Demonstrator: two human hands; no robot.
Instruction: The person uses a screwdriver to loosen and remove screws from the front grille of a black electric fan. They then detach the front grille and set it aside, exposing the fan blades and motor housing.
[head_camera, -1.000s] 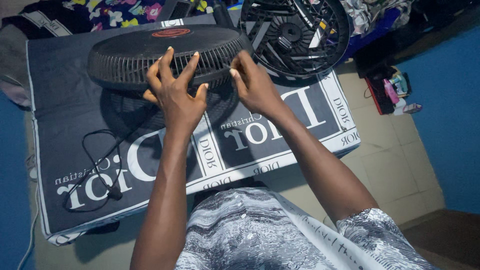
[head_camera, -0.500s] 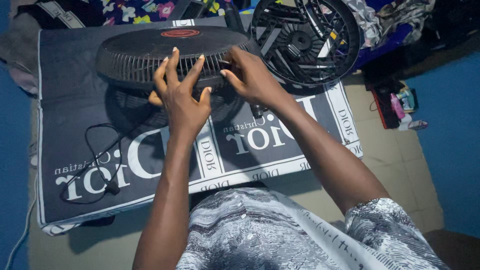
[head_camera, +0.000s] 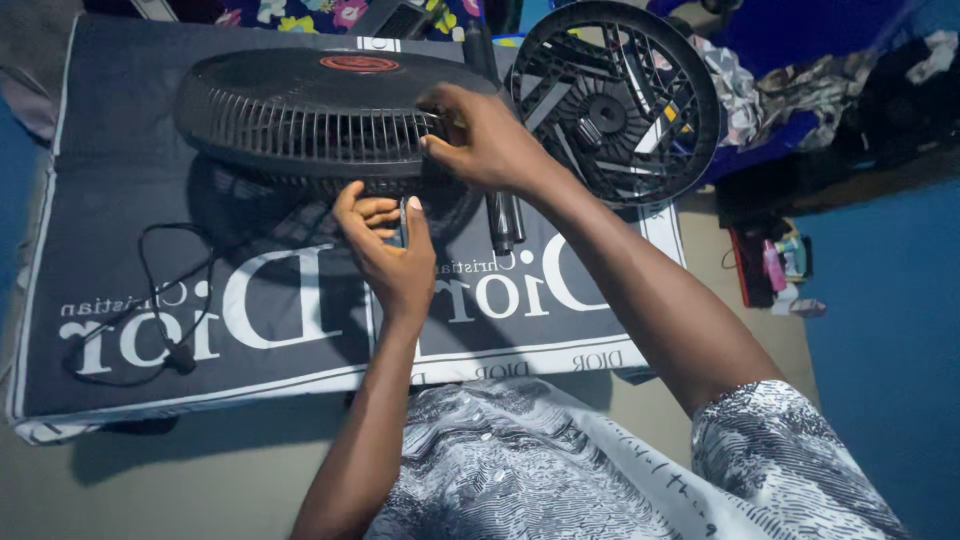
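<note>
A black round fan head with a ribbed grille and a red centre badge lies tilted over a dark cushion with white lettering. My right hand grips the grille's near right rim, fingers curled over the ribs. My left hand is under the near edge of the grille, fingers bent and touching its underside. A dark metal pole runs down from behind the fan, past my right wrist.
A second black round fan part with spokes leans at the back right. A black cord with a plug lies on the cushion's left. Small bottles and clutter sit on the tiled floor to the right. Flowered cloth lies behind.
My left hand dropped from the grille's front face to below its near edge and curled its fingers. My right hand moved up onto the rim. The view shifted slightly left.
</note>
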